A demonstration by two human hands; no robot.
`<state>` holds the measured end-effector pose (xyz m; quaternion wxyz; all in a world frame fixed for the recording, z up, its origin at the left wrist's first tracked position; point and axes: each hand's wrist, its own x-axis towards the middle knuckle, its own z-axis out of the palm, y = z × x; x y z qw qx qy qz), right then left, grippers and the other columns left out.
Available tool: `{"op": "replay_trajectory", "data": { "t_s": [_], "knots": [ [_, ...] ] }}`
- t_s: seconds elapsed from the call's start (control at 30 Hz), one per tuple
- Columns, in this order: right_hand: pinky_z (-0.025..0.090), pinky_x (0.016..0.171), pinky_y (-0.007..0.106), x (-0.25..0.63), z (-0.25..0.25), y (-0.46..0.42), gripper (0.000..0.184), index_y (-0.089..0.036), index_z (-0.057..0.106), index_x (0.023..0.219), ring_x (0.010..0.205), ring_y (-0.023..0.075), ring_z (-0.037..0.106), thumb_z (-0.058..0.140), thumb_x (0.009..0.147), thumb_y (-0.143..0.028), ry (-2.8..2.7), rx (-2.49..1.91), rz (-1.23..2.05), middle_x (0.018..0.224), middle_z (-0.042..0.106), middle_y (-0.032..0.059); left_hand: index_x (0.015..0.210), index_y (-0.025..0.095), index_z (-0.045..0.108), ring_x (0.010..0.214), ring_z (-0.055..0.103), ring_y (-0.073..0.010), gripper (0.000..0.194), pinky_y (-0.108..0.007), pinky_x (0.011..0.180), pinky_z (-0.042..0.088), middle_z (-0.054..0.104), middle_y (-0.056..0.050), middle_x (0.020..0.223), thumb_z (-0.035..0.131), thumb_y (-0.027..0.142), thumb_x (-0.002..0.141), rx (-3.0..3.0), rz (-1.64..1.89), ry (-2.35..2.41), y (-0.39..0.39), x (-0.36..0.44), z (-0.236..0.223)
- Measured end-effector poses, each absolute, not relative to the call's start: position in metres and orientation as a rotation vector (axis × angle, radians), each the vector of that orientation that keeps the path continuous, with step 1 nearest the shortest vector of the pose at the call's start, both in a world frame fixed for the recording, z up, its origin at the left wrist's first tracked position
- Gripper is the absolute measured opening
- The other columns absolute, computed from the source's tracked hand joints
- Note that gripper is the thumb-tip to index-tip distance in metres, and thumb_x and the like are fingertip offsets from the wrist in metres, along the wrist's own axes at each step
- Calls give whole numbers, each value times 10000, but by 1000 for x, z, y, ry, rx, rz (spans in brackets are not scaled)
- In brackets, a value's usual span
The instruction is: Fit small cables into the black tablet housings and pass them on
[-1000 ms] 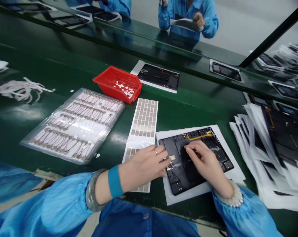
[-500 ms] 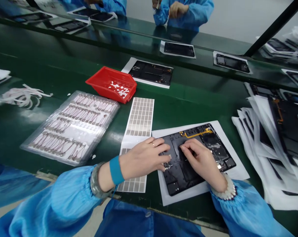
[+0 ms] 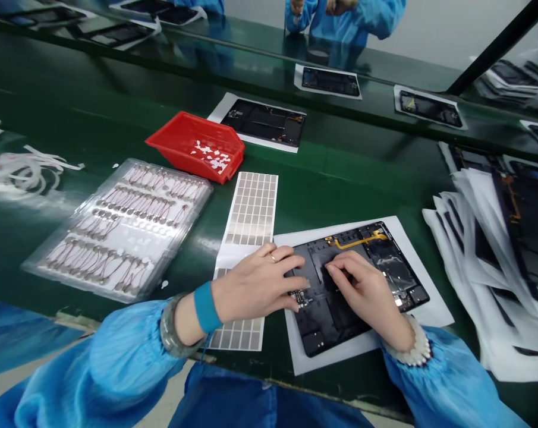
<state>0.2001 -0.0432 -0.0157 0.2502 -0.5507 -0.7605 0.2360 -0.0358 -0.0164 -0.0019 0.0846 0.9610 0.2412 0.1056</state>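
A black tablet housing (image 3: 326,309) lies on a white sheet (image 3: 302,359) in front of me, with an orange flex cable (image 3: 355,241) along its far side. My left hand (image 3: 262,279) rests over the housing's left edge, fingers spread, next to a small circuit board (image 3: 301,297). Over the middle of the housing, my right hand (image 3: 362,288) has thumb and forefinger pinched together; whatever they hold, if anything, is too small to make out. A sheet of grey rectangular stickers (image 3: 251,208) runs partly under my left wrist.
Left of the sticker sheet lies a clear tray (image 3: 139,238) of small round parts with red wires. Behind it stands a red bin (image 3: 192,145) with white bits. Another housing (image 3: 266,125) lies farther back. Stacked housings in white sleeves (image 3: 487,267) fill the right side. A co-worker (image 3: 344,18) stands across.
The view has shifted slightly. My left fingers have moved a little at the housing's left edge, uncovering more of the circuit board. My right hand keeps its pinch in the same place.
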Motion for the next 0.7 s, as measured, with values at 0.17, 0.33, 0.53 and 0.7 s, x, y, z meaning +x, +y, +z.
{"op": "replay_trajectory", "data": {
  "t_s": [0.17,0.33,0.53,0.7],
  "knots": [
    [474,760,293,199,-15,-43,192,-219,607,826,842,172,609,463,927,-295,-2071,-1502,631,881,631,47,1044,198,592,1038,470,-269,431,-391,858,342,567,-72,1120,598,567,819,2863,341,797,-14,-40,-5],
    [483,759,312,199,-14,-42,203,-222,605,836,845,193,618,443,931,-301,-2092,-1494,631,899,636,61,1075,219,574,1041,499,-257,304,-387,851,379,567,-56,1122,605,435,863,2902,351,822,-20,-40,-7],
    [517,729,298,221,-39,-44,220,-256,648,839,857,210,648,531,868,-440,-2120,-1462,583,948,655,52,1157,160,555,1004,535,-208,370,-333,818,436,587,-77,1084,491,442,926,2970,301,1002,-50,-36,8],
    [551,725,304,243,-63,-33,322,-269,687,813,855,239,675,576,789,-570,-2061,-1468,556,937,693,60,898,228,601,837,566,-135,229,-274,764,449,627,18,905,386,210,974,2819,264,1212,-66,-101,48]
  ]
}}
